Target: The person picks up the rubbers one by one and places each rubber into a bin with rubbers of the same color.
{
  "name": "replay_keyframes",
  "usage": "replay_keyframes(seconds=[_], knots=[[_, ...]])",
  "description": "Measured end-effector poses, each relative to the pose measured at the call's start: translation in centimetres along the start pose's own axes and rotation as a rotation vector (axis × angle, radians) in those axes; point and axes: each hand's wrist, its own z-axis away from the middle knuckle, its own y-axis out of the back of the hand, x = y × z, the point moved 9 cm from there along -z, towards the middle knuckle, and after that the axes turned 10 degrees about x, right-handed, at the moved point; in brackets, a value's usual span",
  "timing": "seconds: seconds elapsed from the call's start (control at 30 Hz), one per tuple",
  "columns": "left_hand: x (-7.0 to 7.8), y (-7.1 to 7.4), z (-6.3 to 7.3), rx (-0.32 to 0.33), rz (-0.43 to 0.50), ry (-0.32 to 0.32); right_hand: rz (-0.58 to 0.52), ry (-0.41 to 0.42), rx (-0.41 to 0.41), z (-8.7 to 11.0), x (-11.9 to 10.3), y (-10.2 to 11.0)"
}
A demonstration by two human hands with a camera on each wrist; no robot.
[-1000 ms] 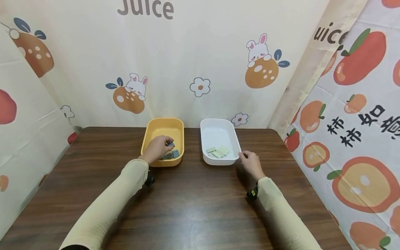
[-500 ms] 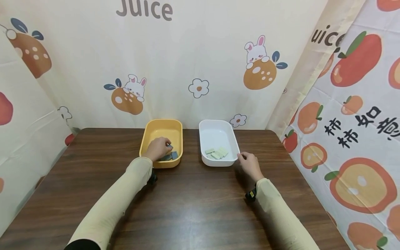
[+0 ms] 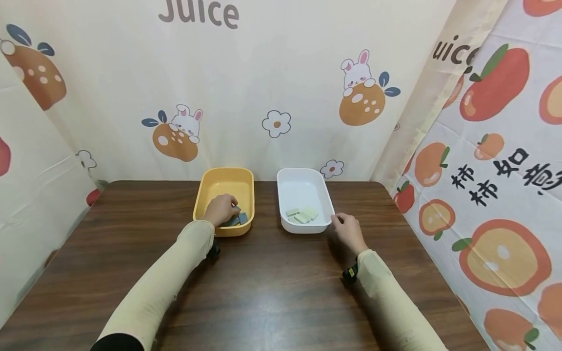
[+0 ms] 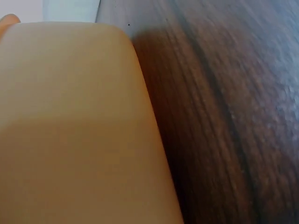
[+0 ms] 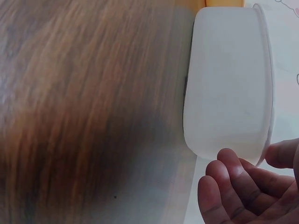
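A yellow plastic tub [image 3: 225, 183] stands at the back of the table, left of a white plastic tub [image 3: 302, 187]. My left hand [image 3: 219, 209] reaches over the yellow tub's near left side, and its thumb and fingertips pinch a small blue-grey block [image 3: 236, 207], mostly covered by the fingers. Several similar blue-grey blocks [image 3: 243, 218] lie below it on the tub floor. Several pale green blocks [image 3: 302, 216] lie at the near end of the white tub. My right hand [image 3: 350, 232] pinches that tub's near right rim; in the right wrist view the other fingers [image 5: 210, 191] are curled outside its wall.
Both tubs rest on a dark wood-grain table [image 3: 272, 287], with a gap between them. Behind it hangs a printed cream curtain [image 3: 246, 73], close to the tubs' far ends. A fruit-printed cloth [image 3: 474, 161] hangs along the right side.
My left hand has lowered slightly with the block toward the other blue-grey blocks. The right hand keeps its place at the white rim. The head view has shifted a little.
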Motion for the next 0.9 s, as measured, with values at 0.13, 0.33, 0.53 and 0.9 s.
replay_keyframes(seconds=[0.13, 0.33, 0.53, 0.9], knots=[[-0.2, 0.2, 0.4, 0.012, -0.029, -0.008, -0.003, 0.011, -0.011, 0.1, -0.4, -0.3], [-0.4, 0.2, 0.4, 0.0, -0.052, -0.011, -0.005, 0.028, -0.014, 0.0, -0.8, -0.1], [-0.5, 0.6, 1.0, -0.004, -0.056, -0.008, -0.004, 0.024, -0.028, 0.0, -0.5, -0.2], [0.2, 3.4, 3.7, 0.091, -0.009, 0.005, -0.025, -0.017, -0.028, 0.2, 0.6, 0.3]])
